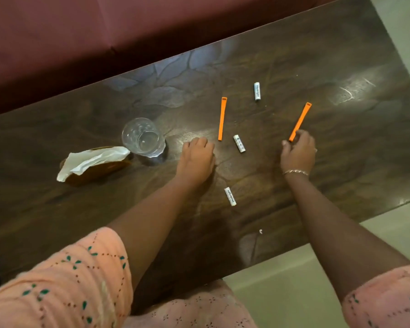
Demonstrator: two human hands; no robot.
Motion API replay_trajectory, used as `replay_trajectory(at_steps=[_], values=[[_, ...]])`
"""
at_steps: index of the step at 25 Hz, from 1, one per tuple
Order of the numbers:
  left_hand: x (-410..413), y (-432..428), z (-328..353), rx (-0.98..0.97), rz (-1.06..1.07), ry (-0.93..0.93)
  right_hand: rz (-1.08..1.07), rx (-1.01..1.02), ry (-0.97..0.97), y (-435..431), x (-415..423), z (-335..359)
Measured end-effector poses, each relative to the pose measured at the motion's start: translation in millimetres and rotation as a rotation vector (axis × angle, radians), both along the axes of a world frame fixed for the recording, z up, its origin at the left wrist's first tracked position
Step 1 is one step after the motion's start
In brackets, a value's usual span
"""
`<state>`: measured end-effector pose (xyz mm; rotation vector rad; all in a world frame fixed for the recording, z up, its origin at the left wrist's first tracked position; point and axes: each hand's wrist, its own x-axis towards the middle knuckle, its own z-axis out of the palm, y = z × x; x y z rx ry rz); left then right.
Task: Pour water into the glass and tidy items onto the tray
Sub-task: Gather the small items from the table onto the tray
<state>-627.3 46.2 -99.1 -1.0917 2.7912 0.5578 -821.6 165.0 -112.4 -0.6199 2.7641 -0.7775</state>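
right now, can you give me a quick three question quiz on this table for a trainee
1. Multiple choice: how many white batteries lie on the table? A two, B three, C five.
2. True or false: the right hand pinches the near end of an orange stick.
3. Short answer: which of the two hands is nearer the glass?

Key: 1 B. 2 True. 3 The left hand, which rests on the table just beside the glass.
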Motion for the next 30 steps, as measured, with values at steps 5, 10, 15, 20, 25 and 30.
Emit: replay_trajectory(at_steps=[5,10,15,20,25,30], values=[[-58,-42,-10,0.129,0.239,0.020,-0.169,0.177,-0.139,-19,-81,-7],[-96,-55,-29,0.132,0.356,-0.102,-0.211,0.275,-0.249,-34,-102,-30],[-112,-52,-39,0.129,0.441,-0.133,-0.217,0.250,-0.266,-39,-99,-32],[-89,-46,-21,0.213,0.493,-0.030,-0.067,0.073,-0.176,-39,-55,1],[-19,-15,3,0.266,0.461,0.129,0.129,-0.029,-0.133,-41,13,26],[66,-8,16,0.261,0.455,0.162,0.402,-0.070,0.019,-57,89,45]])
